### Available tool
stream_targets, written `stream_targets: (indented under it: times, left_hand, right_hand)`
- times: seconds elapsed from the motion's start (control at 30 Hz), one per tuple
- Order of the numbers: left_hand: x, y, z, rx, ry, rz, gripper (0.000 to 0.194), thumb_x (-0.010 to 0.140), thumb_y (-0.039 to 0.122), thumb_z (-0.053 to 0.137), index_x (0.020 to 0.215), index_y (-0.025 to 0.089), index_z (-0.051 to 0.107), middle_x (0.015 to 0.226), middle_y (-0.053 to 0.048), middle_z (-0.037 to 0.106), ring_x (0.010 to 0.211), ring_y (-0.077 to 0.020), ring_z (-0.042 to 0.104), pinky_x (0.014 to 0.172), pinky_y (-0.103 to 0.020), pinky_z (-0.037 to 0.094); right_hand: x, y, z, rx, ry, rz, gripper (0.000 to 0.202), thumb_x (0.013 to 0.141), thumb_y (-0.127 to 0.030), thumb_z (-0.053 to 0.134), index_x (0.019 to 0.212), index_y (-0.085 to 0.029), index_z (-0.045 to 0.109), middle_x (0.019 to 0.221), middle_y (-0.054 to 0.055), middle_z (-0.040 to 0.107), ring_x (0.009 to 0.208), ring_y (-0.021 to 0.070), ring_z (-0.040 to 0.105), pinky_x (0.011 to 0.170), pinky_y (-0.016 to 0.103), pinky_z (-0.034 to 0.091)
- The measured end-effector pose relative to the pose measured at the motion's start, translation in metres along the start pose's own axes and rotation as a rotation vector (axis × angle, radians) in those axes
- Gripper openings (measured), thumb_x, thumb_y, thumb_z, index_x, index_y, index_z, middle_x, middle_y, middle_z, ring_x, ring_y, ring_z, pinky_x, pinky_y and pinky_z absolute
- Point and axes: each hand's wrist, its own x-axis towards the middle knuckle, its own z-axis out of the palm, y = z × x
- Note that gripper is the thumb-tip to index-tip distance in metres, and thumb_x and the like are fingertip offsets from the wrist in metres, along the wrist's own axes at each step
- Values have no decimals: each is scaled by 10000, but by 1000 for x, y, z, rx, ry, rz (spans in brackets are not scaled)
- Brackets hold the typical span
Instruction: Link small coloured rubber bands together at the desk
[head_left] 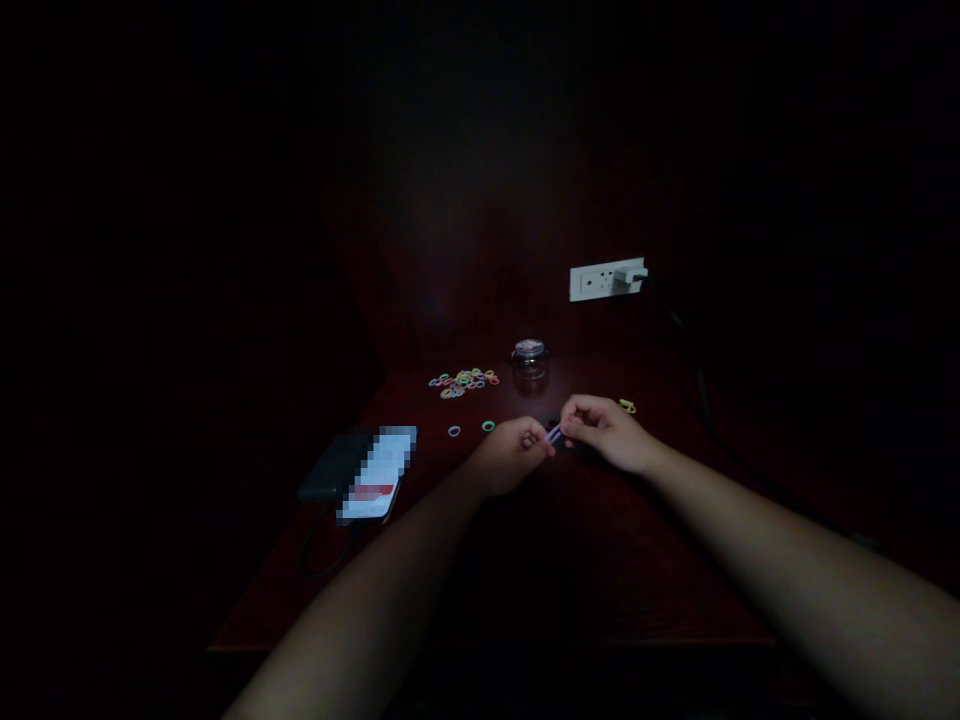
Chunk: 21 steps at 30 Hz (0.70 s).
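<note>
Between my two hands a pale purple hair tie [553, 434] is stretched into a narrow loop. My left hand [517, 452] pinches its left end, and my right hand [604, 430] grips the other end with thumb and forefinger. To the left of my left hand lie a green hair tie [488, 426] and a pale blue hair tie [454, 431], apart from each other. Beyond them a pile of colourful hair ties [465, 381] rests on the table. Yellow hair ties [627, 406] lie just past my right hand.
A lidded clear jar [530, 362] stands at the back of the dark red table [570, 590]. On the left are a lit phone [379, 475] and a dark flat object [334, 468] with a cable. A wall socket [596, 282] holds a plug, its cord running down the right.
</note>
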Motion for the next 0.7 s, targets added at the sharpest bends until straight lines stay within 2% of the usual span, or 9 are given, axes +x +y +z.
stream_targets:
  times: [0.17, 0.4, 0.7]
  left_hand:
    - [0, 0, -1, 43, -3, 20, 186, 792, 311, 522, 820, 145, 602, 622, 18, 531, 531, -80, 416, 489, -193, 281]
    - [1, -4, 4, 60, 4, 32, 177, 796, 300, 503, 839, 147, 582, 707, -6, 594, 581, -91, 481, 532, -204, 348]
    - [4, -5, 5, -1, 65, 23, 147, 763, 274, 571, 818, 139, 557, 714, 0, 580, 623, -85, 503, 578, -205, 402]
  right_hand:
    - [1, 0, -5, 15, 89, 14, 297, 722, -424, 648, 713, -162, 509, 599, -16, 551, 543, 102, 512, 525, 230, 367]
    - [-2, -1, 1, -9, -60, 26, 297, 739, -424, 641, 719, -155, 516, 578, -4, 569, 525, 98, 497, 504, 224, 364]
    - [-3, -3, 1, -34, -80, 41, 302, 726, -426, 654, 734, -154, 522, 577, -7, 579, 509, 89, 489, 485, 211, 350]
